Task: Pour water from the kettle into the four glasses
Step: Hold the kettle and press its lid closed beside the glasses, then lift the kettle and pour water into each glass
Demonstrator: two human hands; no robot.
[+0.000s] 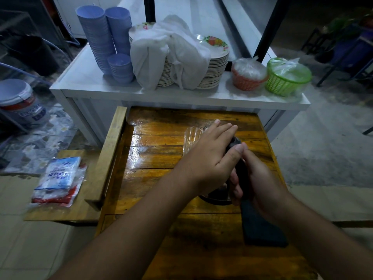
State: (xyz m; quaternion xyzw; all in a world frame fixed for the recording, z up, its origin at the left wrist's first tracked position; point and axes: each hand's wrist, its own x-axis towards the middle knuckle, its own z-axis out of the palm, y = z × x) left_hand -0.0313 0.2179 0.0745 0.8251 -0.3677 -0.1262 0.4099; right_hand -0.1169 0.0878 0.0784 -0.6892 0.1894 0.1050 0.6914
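Observation:
The kettle stands on the wooden table, mostly hidden under my hands; only its dark handle and part of its base show. My right hand is wrapped around the black handle, thumb on top. My left hand lies flat over the kettle's top, fingers stretched forward. One clear ribbed glass stands upright just beyond my left hand, partly covered by it. Other glasses are not visible.
A dark flat object lies on the table under my right wrist. Behind is a white counter with stacked blue bowls, plates under a white cloth, and two baskets. A plastic packet lies on a low bench at left.

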